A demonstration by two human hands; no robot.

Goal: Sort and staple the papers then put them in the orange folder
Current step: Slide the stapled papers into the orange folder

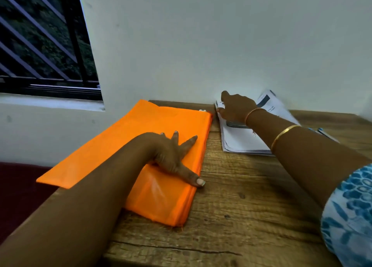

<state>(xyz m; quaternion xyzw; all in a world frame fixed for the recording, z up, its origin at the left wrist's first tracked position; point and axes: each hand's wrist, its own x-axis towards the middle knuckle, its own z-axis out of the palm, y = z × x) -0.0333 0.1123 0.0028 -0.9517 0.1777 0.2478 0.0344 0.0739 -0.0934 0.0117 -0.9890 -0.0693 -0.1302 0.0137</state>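
Our left hand [173,156] lies flat, fingers spread, on the orange folder [141,129] at the table's [241,186] left edge. Our right hand [235,109] is on the papers [241,142] by the far edge; we cannot tell its grip. The sheets are probably light and floppy, best pinched along one edge.

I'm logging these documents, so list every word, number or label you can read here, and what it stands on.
Nothing here can be read.
Stack of white printed paper sheets: a dark blue bar and small lines of print on the lifted sheet, too blurred to read; the right hand covers part.
Orange plastic folder: no print visible; the small white tab at its far corner is too small to read.
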